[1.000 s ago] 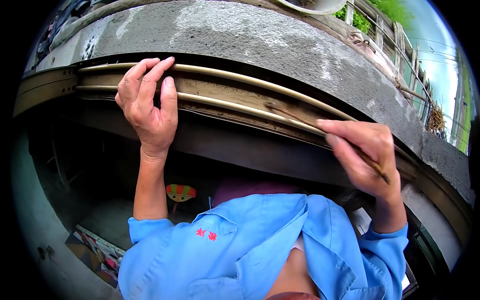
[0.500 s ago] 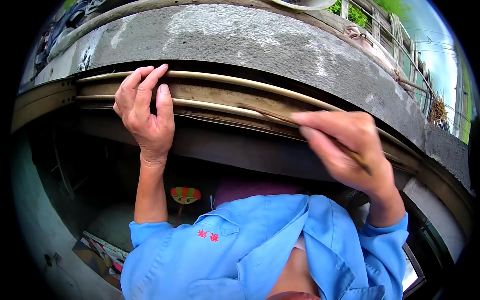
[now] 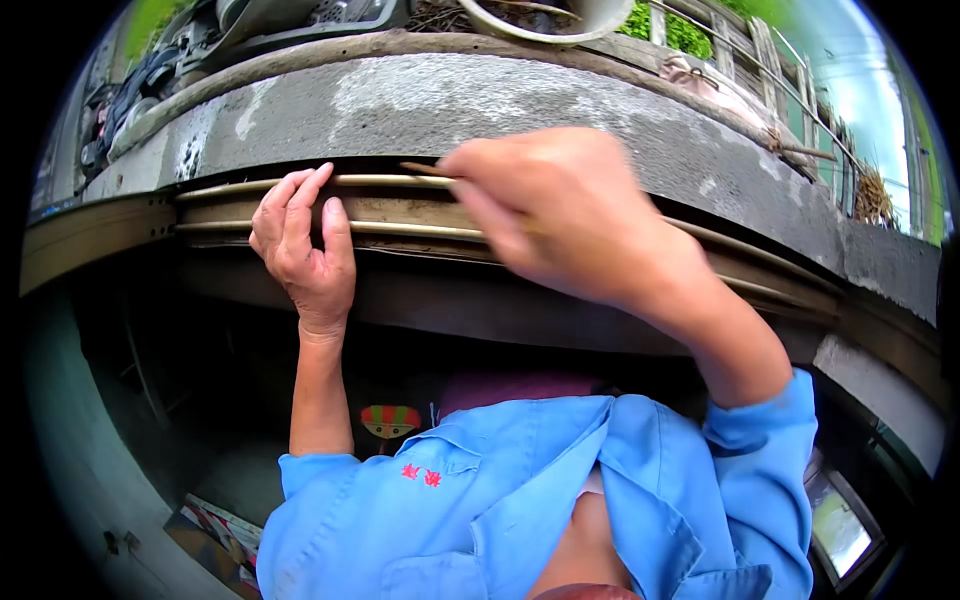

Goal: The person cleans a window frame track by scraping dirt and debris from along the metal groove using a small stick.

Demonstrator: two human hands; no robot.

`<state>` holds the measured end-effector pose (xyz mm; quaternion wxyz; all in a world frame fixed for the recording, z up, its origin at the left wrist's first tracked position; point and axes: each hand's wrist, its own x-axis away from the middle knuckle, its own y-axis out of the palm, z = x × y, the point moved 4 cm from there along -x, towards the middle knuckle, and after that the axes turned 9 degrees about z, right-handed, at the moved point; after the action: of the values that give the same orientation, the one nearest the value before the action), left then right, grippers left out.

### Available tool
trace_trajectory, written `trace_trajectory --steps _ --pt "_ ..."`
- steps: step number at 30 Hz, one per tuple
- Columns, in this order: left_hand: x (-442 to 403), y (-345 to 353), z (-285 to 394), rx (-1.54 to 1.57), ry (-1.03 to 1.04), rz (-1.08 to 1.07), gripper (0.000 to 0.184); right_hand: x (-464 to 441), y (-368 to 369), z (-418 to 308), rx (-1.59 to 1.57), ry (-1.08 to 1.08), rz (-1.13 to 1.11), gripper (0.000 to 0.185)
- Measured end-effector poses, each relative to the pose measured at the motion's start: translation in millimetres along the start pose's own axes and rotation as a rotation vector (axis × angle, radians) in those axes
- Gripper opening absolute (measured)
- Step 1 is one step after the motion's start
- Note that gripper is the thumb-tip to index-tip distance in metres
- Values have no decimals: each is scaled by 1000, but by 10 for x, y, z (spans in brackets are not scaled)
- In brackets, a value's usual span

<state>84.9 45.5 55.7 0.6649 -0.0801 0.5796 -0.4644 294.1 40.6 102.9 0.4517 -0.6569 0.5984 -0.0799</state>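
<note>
My left hand (image 3: 300,235) rests on the metal window track (image 3: 400,212), its fingers stretched over the upper rail and its thumb apart near the lower one. My right hand (image 3: 550,205), slightly blurred, pinches a thin brown stick (image 3: 425,168). The stick's tip points left, over the upper rail and the dark gap behind it. Most of the stick is hidden behind my fingers. Two pale rails run along the track, with a brownish channel between them.
A rough concrete ledge (image 3: 480,95) lies beyond the track. On it are a wooden pole (image 3: 300,62), a whitish tub (image 3: 560,25) and a bundled cloth (image 3: 700,85). A red-and-green striped figure (image 3: 390,420) is below, inside the dark room.
My right hand has moved left and outward with the stick, from the lower rail to the upper one. My left hand stays on the track. The view has shifted slightly.
</note>
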Motion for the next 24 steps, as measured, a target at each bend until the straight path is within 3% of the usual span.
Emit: trace_trajectory --steps 4,9,11,12,13,17,19,24 --pt "-13 -3 -34 12 62 -32 25 -47 295 85 9 57 -60 8" --pt "26 18 -150 -10 113 -40 25 613 -647 522 -78 165 60 14" --pt "31 19 -160 -27 118 -39 25 1111 -1137 814 -205 509 5 19" --pt "36 22 -176 -28 118 -51 25 1377 -1430 906 -149 521 -23 21" --pt "38 18 -174 -24 121 -57 25 1619 -1736 921 -68 687 -25 19" --pt "48 29 -222 -64 130 -75 25 2333 -2695 993 188 794 146 19" --pt "43 39 -259 -59 143 -72 26 2541 -2950 1072 278 913 91 20" --pt "56 40 -332 -62 157 -91 26 2745 -3273 1041 744 898 -26 22"
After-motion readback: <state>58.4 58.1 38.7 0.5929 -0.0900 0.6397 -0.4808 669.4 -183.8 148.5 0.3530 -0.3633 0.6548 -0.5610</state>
